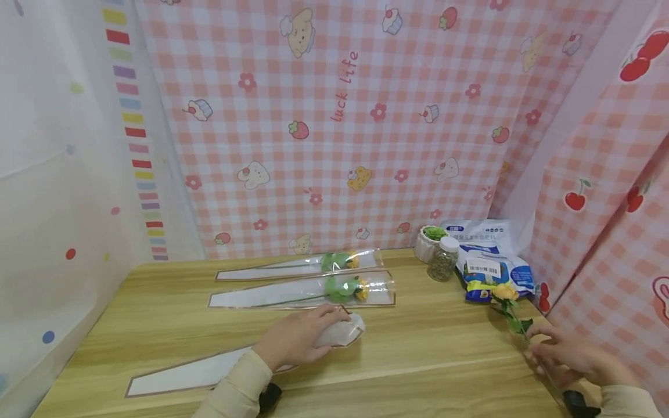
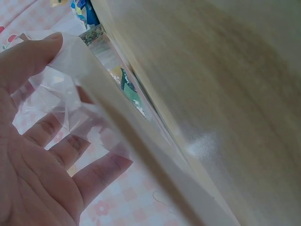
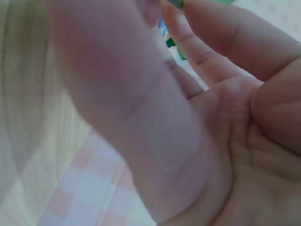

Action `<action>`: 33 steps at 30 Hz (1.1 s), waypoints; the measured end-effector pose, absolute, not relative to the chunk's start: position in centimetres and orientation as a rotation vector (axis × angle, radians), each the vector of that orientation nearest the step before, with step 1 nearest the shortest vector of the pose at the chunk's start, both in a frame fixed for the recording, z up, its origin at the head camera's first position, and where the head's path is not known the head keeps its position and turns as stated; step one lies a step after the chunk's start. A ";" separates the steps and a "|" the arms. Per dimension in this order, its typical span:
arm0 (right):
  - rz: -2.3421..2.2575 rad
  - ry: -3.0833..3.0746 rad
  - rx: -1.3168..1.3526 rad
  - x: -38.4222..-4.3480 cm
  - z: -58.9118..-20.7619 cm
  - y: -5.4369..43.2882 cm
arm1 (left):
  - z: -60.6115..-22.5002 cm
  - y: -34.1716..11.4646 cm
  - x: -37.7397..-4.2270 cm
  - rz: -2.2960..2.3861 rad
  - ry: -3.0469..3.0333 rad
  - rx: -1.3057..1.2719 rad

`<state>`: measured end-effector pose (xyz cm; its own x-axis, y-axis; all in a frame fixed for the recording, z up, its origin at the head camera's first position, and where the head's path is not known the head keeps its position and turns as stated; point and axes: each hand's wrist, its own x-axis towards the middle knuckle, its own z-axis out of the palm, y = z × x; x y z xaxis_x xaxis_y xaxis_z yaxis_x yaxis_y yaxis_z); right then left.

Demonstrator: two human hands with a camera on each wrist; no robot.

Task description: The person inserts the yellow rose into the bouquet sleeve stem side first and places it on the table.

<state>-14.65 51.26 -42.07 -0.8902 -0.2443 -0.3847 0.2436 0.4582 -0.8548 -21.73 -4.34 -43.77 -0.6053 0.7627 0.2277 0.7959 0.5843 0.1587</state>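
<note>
My left hand holds the wide end of a tapered flower sleeve, white with a brown border, which lies slanting across the front left of the table. In the left wrist view, the clear plastic bulges between thumb and fingers. At the right edge of the table, my right hand pinches the stem of an artificial yellow rose, its bloom pointing away from me. The right wrist view shows mostly fingers and palm; only a bit of green appears at the fingertips.
Two sleeves with yellow roses inside, one nearer and one farther, lie at the back of the wooden table. Back right stand a white pot with a green plant, a lidded jar and several plastic packets. Patterned cloth hangs behind.
</note>
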 end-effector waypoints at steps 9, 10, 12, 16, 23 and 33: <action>-1.441 2.286 -0.029 -15.2 -40.4 51.0 | -43.8 -4.6 -21.8 -0.361 -2.665 -1.322; -1.443 2.318 -0.024 -15.3 -40.2 50.8 | -43.8 -4.6 -21.8 -0.363 -2.666 -1.320; -1.438 2.397 0.003 -15.6 -39.8 50.5 | -43.7 -4.6 -21.8 -0.375 -2.664 -1.320; -1.428 2.489 0.077 -16.3 -39.1 49.8 | -43.5 -4.7 -21.6 -0.379 -2.672 -1.314; -1.468 2.589 0.095 -17.2 -38.8 48.3 | -43.4 -4.7 -21.5 -0.356 -2.683 -1.303; -1.441 2.696 0.075 -18.7 -37.7 47.1 | -43.5 -4.7 -21.7 -0.351 -2.666 -1.301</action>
